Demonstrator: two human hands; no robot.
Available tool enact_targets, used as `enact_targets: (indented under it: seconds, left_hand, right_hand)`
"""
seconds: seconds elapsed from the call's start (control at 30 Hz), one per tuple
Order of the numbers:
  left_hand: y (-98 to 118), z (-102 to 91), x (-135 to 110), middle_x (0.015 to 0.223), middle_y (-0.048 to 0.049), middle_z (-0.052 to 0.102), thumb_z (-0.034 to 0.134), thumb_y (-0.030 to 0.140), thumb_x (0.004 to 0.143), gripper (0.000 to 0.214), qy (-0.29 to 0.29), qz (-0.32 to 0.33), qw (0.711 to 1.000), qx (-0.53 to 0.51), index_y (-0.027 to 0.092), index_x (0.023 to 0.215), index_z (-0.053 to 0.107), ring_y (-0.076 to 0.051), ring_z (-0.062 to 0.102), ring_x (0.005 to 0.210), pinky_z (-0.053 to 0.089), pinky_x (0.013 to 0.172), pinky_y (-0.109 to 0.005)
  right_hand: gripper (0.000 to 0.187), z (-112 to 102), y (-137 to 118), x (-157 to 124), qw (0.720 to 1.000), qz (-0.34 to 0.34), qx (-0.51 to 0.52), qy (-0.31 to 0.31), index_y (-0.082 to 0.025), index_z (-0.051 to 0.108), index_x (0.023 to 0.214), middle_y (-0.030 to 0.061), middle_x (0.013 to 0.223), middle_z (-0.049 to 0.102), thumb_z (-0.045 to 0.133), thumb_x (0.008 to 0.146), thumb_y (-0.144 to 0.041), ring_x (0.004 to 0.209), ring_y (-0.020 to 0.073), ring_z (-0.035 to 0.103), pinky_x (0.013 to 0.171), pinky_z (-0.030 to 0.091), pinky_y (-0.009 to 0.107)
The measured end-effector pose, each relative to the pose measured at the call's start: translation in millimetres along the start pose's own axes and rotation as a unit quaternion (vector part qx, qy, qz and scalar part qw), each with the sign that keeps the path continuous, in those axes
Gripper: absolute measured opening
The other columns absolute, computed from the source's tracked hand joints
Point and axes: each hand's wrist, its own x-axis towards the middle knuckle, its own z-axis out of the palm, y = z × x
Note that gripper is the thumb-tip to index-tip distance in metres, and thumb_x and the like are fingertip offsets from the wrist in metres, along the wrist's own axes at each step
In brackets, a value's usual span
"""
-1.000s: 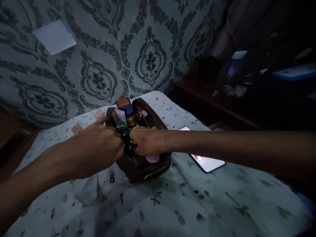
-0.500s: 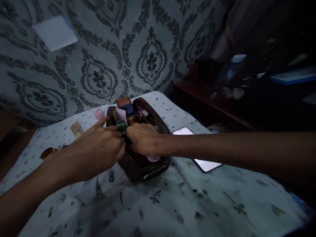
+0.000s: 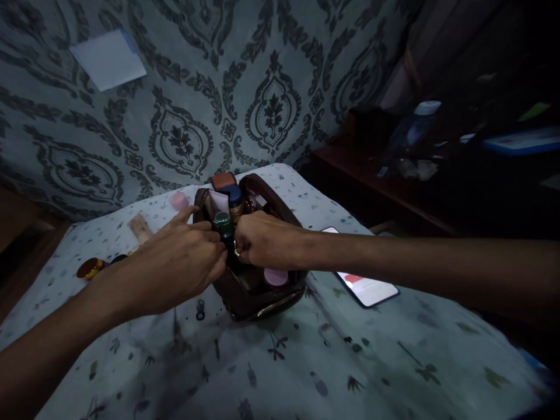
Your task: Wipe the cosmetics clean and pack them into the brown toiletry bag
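Observation:
An unzipped brown toiletry bag [image 3: 262, 307] sits on the bed, packed with small containers. Its left side is gripped by my left hand [image 3: 179, 262], index finger stretched along the rim and the other fingers bent over the edge. Inside the opening, my right hand [image 3: 271, 240] is closed; a small gold-coloured bit shows at its fingertips, too little to name. Between my hands stands a green-capped container [image 3: 222, 223]. Behind it are a blue-lidded jar [image 3: 233, 195] and a pale flat item [image 3: 220, 202]. A pink round lid [image 3: 276, 276] lies in the front of the bag.
Right of the bag a lit phone [image 3: 371, 291] lies under my forearm. To the left are an amber-capped item [image 3: 91, 268], a beige tube [image 3: 139, 227] and a pink round item [image 3: 179, 201]. Patterned wall behind; a dark red ledge [image 3: 350, 169] holds a plastic bottle [image 3: 415, 125].
My right hand has risen slightly within the bag, and a gold-coloured bit now shows at its fingertips. My left hand keeps its place on the bag. The whole view has shifted slightly.

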Motion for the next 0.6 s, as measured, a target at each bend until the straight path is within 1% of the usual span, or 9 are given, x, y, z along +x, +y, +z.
enact_targets:
  seconds: [0.1, 0.17, 0.23, 0.37, 0.47, 0.53, 0.6]
  left_hand:
    - [0.6, -0.3, 0.3, 0.077, -0.0014, 0.067, 0.037, 0.026, 0.097, 0.035, -0.013, 0.002, 1.000, 0.000, 0.022, 0.075, 0.063, -0.019, 0.062, 0.081, 0.031, 0.106, -0.044]
    - [1.5, -0.9, 0.5, 0.075, -0.0013, 0.066, 0.037, 0.026, 0.097, 0.036, -0.009, -0.005, 1.000, -0.004, 0.022, 0.072, 0.062, -0.019, 0.062, 0.079, 0.030, 0.106, -0.045]
    - [2.6, -1.7, 0.8, 0.072, -0.0010, 0.065, 0.036, 0.026, 0.096, 0.037, -0.013, -0.011, 1.000, -0.004, 0.022, 0.070, 0.060, -0.019, 0.061, 0.077, 0.029, 0.107, -0.047]
    - [3.4, -2.4, 0.9, 0.069, -0.0003, 0.063, 0.035, 0.025, 0.097, 0.037, -0.031, -0.008, 0.999, 0.004, 0.021, 0.067, 0.057, -0.018, 0.058, 0.073, 0.030, 0.105, -0.049]
    - [2.6, -1.5, 0.5, 0.071, -0.0004, 0.064, 0.037, 0.024, 0.096, 0.035, -0.017, -0.008, 1.000, -0.014, 0.021, 0.068, 0.057, -0.018, 0.058, 0.074, 0.032, 0.103, -0.047]
    - [2.0, -0.5, 0.0, 0.072, -0.0004, 0.064, 0.038, 0.024, 0.096, 0.034, -0.009, -0.007, 1.000, -0.027, 0.022, 0.069, 0.058, -0.018, 0.059, 0.076, 0.033, 0.103, -0.046]
    - [1.6, 0.2, -0.5, 0.072, -0.0003, 0.064, 0.039, 0.024, 0.096, 0.034, -0.007, -0.009, 0.999, -0.037, 0.022, 0.069, 0.059, -0.019, 0.059, 0.078, 0.033, 0.104, -0.045]
  right_hand:
    - [0.013, 0.4, 0.4, 1.1, 1.000, -0.001, 0.003, -0.006, -0.009, 0.070, 0.087, 0.0068, 0.073, 0.068, 0.061, 0.079, -0.012, 0.066, 0.0147, 0.061, 0.052, 0.037, 0.021]
    - [0.013, 2.5, 1.8, 2.2, 1.000, -0.014, -0.001, -0.011, -0.008, 0.070, 0.087, 0.0080, 0.075, 0.069, 0.061, 0.079, -0.013, 0.068, 0.0156, 0.062, 0.052, 0.036, 0.022]
    - [0.014, 5.7, 3.6, 3.3, 1.000, -0.024, -0.005, -0.013, -0.008, 0.070, 0.089, 0.0098, 0.079, 0.069, 0.060, 0.079, -0.012, 0.069, 0.0170, 0.063, 0.050, 0.036, 0.023]
    - [0.019, 11.3, 6.1, 5.2, 1.000, -0.015, -0.004, -0.022, -0.009, 0.070, 0.091, 0.0113, 0.083, 0.070, 0.058, 0.076, -0.008, 0.071, 0.0187, 0.064, 0.049, 0.035, 0.023]
    - [0.017, 10.5, 6.6, 5.9, 1.000, -0.022, -0.004, -0.023, -0.009, 0.071, 0.090, 0.0105, 0.083, 0.071, 0.060, 0.077, -0.010, 0.071, 0.0179, 0.064, 0.051, 0.037, 0.023]
    - [0.014, 7.2, 6.5, 5.6, 0.999, -0.032, 0.000, -0.018, -0.009, 0.071, 0.087, 0.0087, 0.081, 0.071, 0.062, 0.077, -0.012, 0.071, 0.0167, 0.064, 0.053, 0.037, 0.022]
    - [0.012, 2.7, 6.3, 5.1, 0.999, -0.030, 0.010, -0.015, -0.010, 0.072, 0.086, 0.0067, 0.078, 0.071, 0.064, 0.078, -0.014, 0.071, 0.0154, 0.064, 0.055, 0.039, 0.021]
